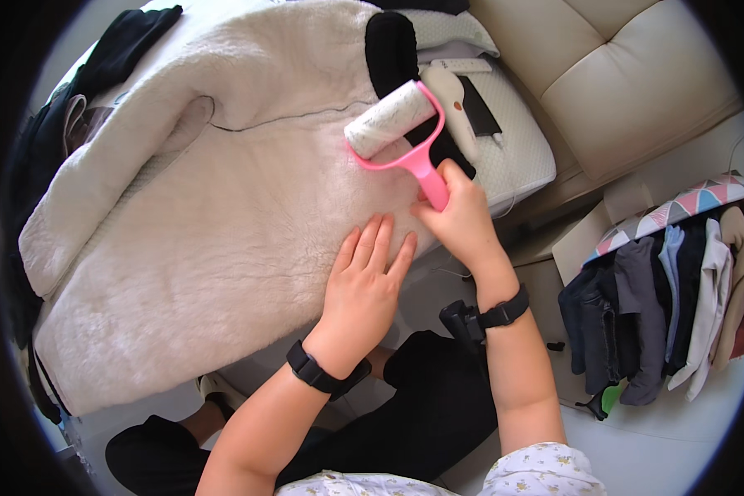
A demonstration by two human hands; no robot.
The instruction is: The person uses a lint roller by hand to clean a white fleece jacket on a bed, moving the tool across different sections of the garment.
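A cream fleece coat (215, 215) lies spread out before me, with a dark seam line across it. My right hand (459, 217) is closed around the pink handle of a lint roller (391, 120). Its white roll is speckled with lint and sits over the coat's right part; whether it touches the fleece I cannot tell. My left hand (364, 277) rests flat on the coat's near edge, fingers spread, just left of and below the roller.
A black fuzzy item (391, 54), a cream handheld device (450, 107) and a dark phone-like slab (480, 107) lie on a white quilted cushion (525, 153). Behind stands a beige leather sofa (628, 91). Several folded garments (636, 306) hang from a patterned box on the right. Dark clothing (124, 54) lies far left.
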